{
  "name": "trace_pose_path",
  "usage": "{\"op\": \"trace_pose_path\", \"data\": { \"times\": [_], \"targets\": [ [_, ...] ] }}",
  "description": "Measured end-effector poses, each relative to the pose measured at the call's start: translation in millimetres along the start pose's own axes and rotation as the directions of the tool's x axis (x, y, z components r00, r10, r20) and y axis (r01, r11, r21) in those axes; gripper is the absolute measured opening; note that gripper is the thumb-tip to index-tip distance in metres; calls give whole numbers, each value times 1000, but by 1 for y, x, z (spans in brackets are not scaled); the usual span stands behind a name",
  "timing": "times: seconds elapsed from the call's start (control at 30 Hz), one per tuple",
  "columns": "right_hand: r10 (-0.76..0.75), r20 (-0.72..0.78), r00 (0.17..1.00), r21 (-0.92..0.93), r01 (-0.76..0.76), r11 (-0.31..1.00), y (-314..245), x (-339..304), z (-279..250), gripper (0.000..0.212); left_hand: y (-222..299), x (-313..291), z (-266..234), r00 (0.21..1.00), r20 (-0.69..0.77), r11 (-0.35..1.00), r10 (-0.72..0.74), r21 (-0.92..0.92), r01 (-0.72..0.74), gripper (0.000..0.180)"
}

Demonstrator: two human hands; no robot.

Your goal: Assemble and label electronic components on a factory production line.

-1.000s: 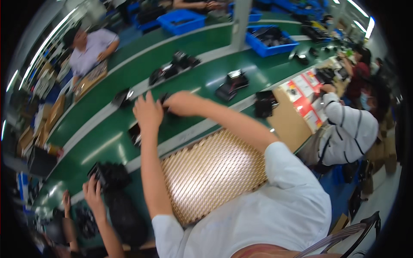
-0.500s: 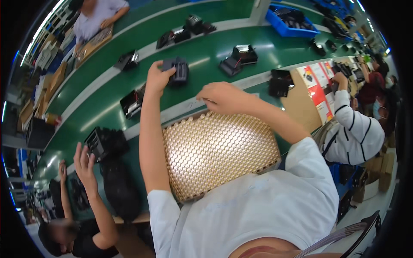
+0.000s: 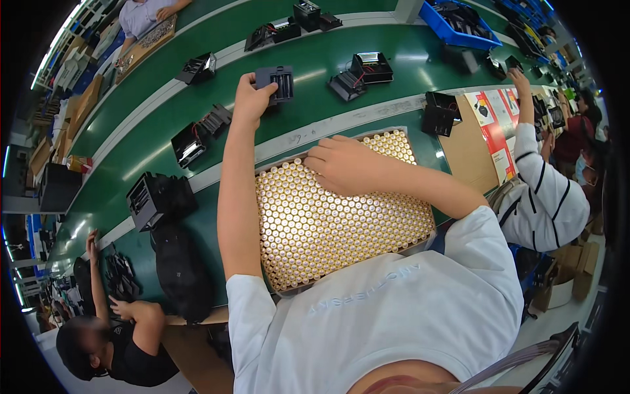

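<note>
While the left hand grips a dark rectangular plastic battery holder over the far green conveyor belt, fingers curled around its left edge, the right hand rests near, fingers bunched, pinching among gold-topped cylindrical cells in a flat tray.
</note>
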State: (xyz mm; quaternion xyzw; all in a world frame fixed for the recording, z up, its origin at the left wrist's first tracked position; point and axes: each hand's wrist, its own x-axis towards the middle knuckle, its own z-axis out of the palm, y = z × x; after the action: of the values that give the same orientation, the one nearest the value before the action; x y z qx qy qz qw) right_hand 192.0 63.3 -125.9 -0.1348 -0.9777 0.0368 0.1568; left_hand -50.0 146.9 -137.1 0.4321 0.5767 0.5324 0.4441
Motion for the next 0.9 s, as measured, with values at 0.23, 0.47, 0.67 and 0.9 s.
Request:
{"op": "trace_pose_path", "data": {
  "times": [0.23, 0.47, 0.67, 0.9],
  "targets": [
    [124, 599, 791, 73, -208, 975, 7, 35, -11, 23, -6, 4, 10, 998, 3, 987, -60, -152, 60, 47],
    [-44, 519, 853, 318, -145, 937, 30, 41, -25, 21, -7, 2, 3, 999, -41, 985, -16, -173, 9, 51],
    [-39, 374, 927, 369, -110, 923, 37, 42, -22, 17, -5, -4, -6, 1000, 24, 991, 2, -133, 2, 54],
    [-19, 124, 992, 437, -37, 899, 42, 42, -12, 17, -4, -10, -10, 999, 10, 999, 30, -39, -30, 46]
  ]
}}
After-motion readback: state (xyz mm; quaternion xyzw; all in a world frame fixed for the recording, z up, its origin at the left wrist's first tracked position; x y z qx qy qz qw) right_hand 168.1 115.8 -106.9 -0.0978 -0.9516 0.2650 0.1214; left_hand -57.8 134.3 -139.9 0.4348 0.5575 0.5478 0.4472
